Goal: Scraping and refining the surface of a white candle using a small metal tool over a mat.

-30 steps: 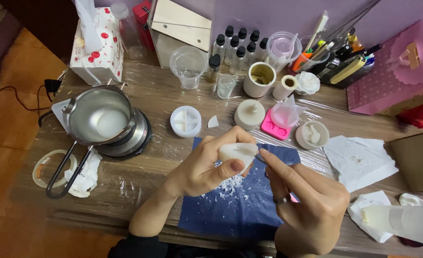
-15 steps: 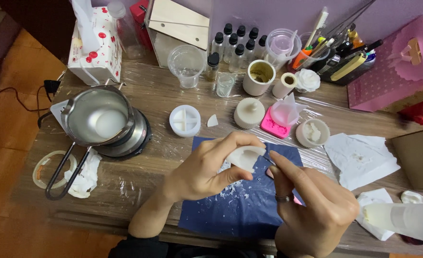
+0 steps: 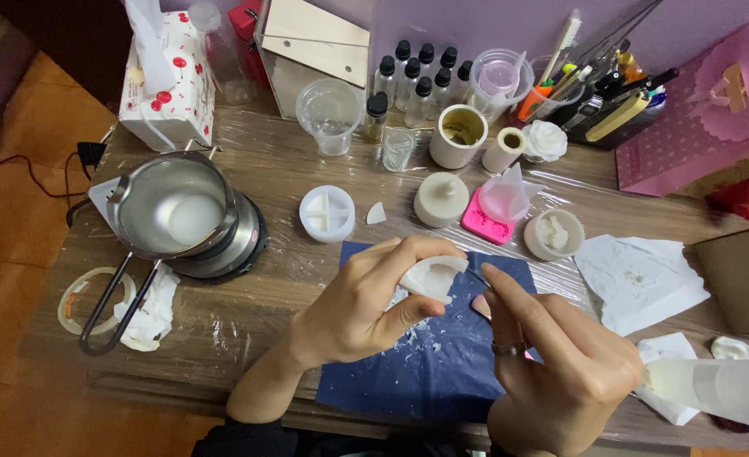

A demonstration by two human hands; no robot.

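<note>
White wax piece (image 3: pixel 432 278), small and curved: we hold it in our left hand (image 3: pixel 366 306), thumb beneath and fingers curled over the top, closed snugly around it. It sits raised above the dark blue cloth (image 3: pixel 429 355), which is speckled with white shavings.

Our right hand (image 3: pixel 561 364) comes in from the right, fingers pinched together on a thin tool (image 3: pixel 478 278) whose tip meets the edge of the wax piece. A ring shows on one finger.

Behind the cloth we note a round white mould with four compartments (image 3: pixel 327 213), a ribbed white lidded mould (image 3: pixel 441 199) and a pink mould (image 3: pixel 486 225). To the left, a steel melting pot (image 3: pixel 176 211) holds pale wax. All rests on a wooden table (image 3: pixel 247 313) covered in clear film.
</note>
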